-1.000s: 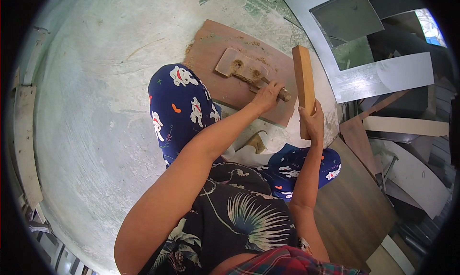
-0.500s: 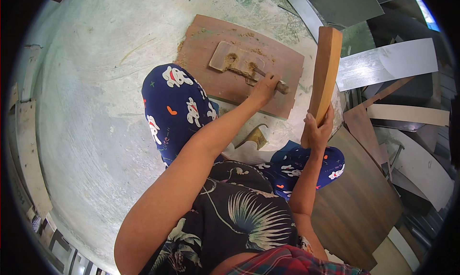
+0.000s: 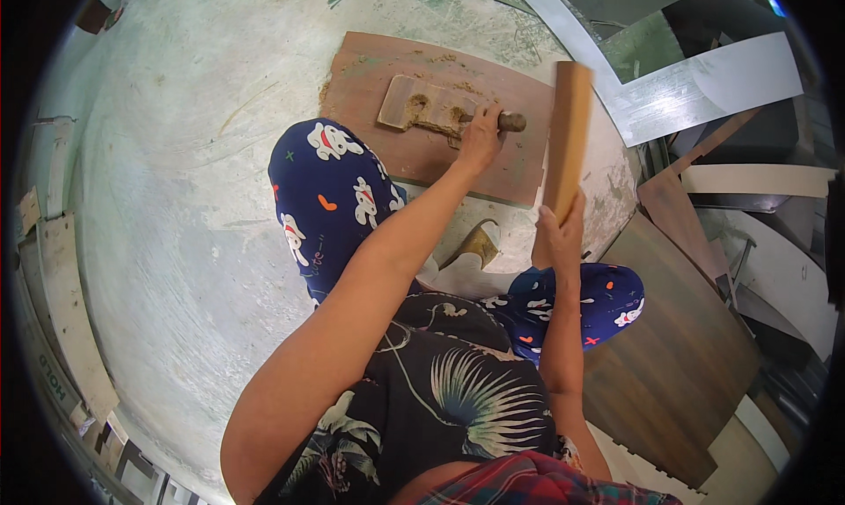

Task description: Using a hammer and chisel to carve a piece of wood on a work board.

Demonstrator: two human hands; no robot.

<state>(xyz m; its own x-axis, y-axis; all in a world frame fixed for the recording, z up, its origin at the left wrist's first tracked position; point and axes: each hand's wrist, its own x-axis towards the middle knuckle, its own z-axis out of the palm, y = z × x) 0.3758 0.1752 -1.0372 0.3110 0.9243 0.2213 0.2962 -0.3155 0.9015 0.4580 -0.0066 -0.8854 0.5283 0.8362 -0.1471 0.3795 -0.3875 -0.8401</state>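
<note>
My left hand (image 3: 480, 141) is closed around the handle of a chisel (image 3: 511, 121). The chisel's tip meets a small wooden block (image 3: 399, 102) with rounded corners, beside one of two rough hollows cut in it; fingers partly hide the blade. Wood chips lie in and around the hollows. Under the block is a flat brown board (image 3: 352, 65). My right hand (image 3: 561, 230) grips the lower end of a long squared wooden bar (image 3: 568, 135), slightly blurred and raised close to the right of the chisel handle.
My bent legs in blue patterned trousers (image 3: 334, 197) flank the work. A curved brownish piece (image 3: 480, 243) lies between them. At right are a large dark wooden panel (image 3: 678, 346), a white strip (image 3: 713, 87) and piled offcuts. Pale wooden planks (image 3: 75, 302) line the left edge.
My right hand has brought the wooden bar leftward, nearer the chisel. My left hand has shifted slightly up, and the chisel handle's end has swung away from me. The view has moved a little.
</note>
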